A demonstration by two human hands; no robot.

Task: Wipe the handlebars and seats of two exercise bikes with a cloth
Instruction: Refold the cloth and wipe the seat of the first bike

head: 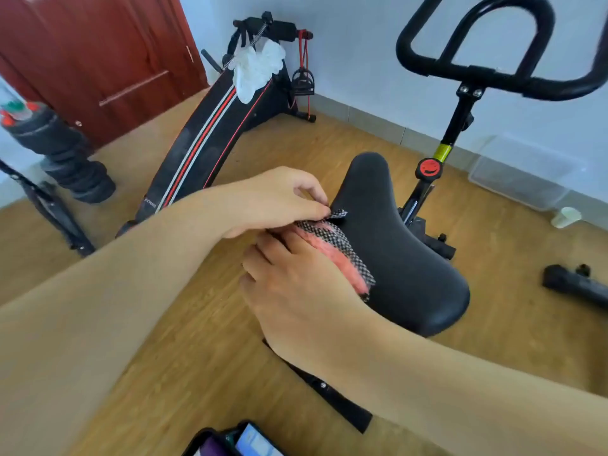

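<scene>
Readable writing is pretty thin here: the only text is a small white logo low on the frame of the folding bike (210,126), something like "XYHANG", but it's sideways and too small to be sure. That bike is the biggest thing in the upper middle of the frame, black with red and white stripes, and there's a crumpled white cloth or glove (256,69) draped over its top end.

Next down in size, the black handlebars (477,47) loop across the upper right, sitting on a post with a yellow sticker (print unreadable) and a red round knob (428,168) below it.

The seat (401,245) sits centre-right, a smooth matte black saddle with the narrow nose pointing away toward the wall.

The cloth (339,250) lies along the left edge of that seat, pink and fuzzy on one side with a black-and-white checked mesh on the other.

The right hand (296,287) lies against the seat's left side, gripping the cloth with fingers curled round its lower edge. The left hand (276,199) reaches in from the left and pinches the upper corner of the cloth between thumb and fingertips.

A phone (250,442) peeks in at the bottom edge, its screen text too blurry to read.
</scene>
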